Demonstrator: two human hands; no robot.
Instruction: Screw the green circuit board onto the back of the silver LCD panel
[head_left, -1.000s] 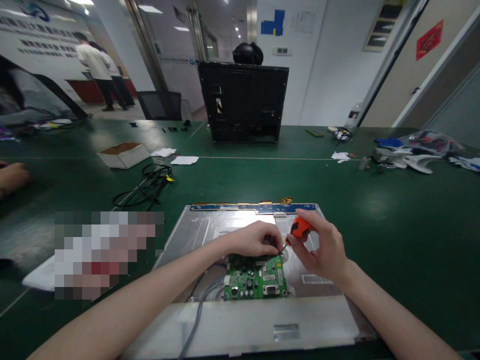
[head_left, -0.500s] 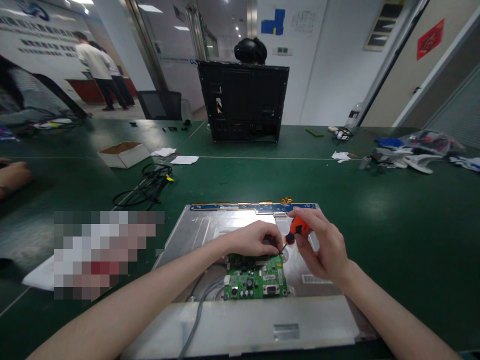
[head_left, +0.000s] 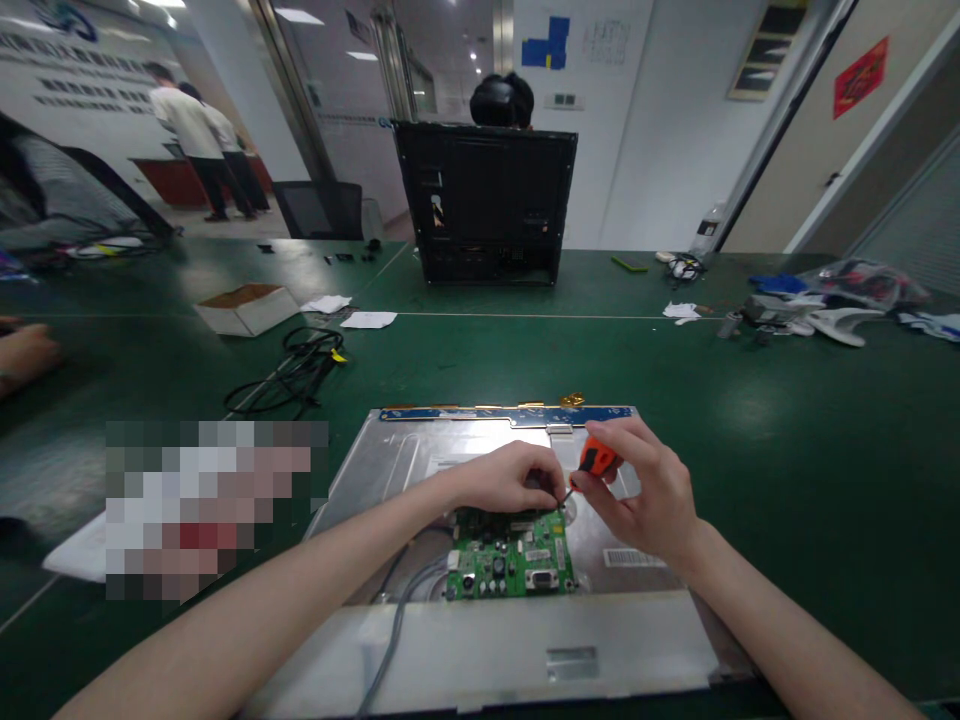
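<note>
A silver monitor back panel point(head_left: 405, 455) lies flat on the green table in front of me. A green circuit board point(head_left: 510, 565) sits on its middle, with grey cables point(head_left: 397, 610) running toward me. My right hand point(head_left: 645, 495) is closed on a small orange-handled screwdriver point(head_left: 596, 458); its tip points down at the board's far right corner. My left hand point(head_left: 502, 480) rests curled on the board's far edge, fingertips pinched right beside the screwdriver tip. What those fingertips hold is hidden.
A black monitor housing point(head_left: 486, 205) stands upright at the table's far side, a person's head behind it. A small cardboard box point(head_left: 247, 308), black cables point(head_left: 296, 370), papers and clutter point(head_left: 817, 305) lie around. Another person's hand point(head_left: 22, 355) rests at far left.
My right hand's fingers have shifted slightly around the screwdriver handle, which stays at the same spot. The left hand has not moved.
</note>
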